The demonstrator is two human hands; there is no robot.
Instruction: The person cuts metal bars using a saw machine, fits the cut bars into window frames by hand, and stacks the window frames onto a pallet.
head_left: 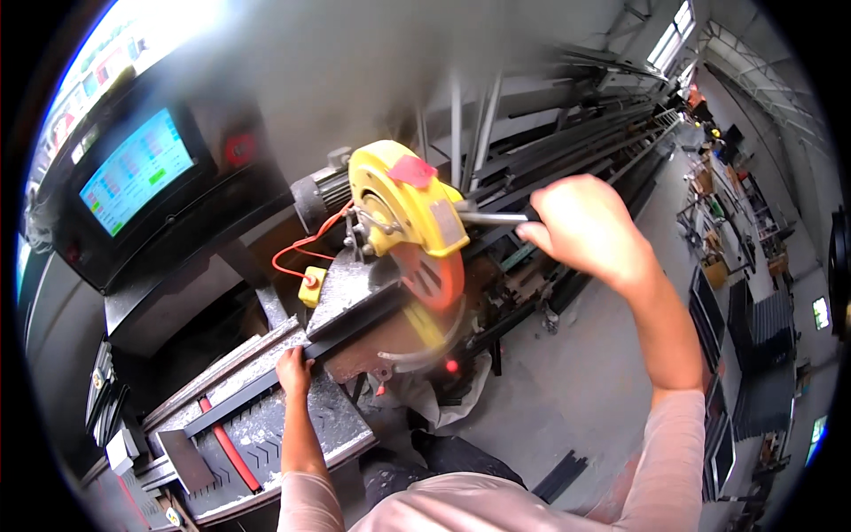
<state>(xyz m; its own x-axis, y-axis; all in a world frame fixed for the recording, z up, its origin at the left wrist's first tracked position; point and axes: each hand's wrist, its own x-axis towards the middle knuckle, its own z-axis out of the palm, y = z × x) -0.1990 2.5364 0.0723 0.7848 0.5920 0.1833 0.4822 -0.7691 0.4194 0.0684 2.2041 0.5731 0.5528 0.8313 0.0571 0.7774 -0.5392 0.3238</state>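
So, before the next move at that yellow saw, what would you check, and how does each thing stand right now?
1. Right hand closed on the saw's handle: ok.
2. Left hand touching the dark bar: ok.
3. Left hand apart from the blade: ok, there is a visible gap.
4. Blade fully covered: not ok, its lower part shows below the yellow cover.
5. Blade stopped: cannot tell, one picture doesn't settle it.
6. Bar's far end touching the upright plate: cannot tell, though they are close.
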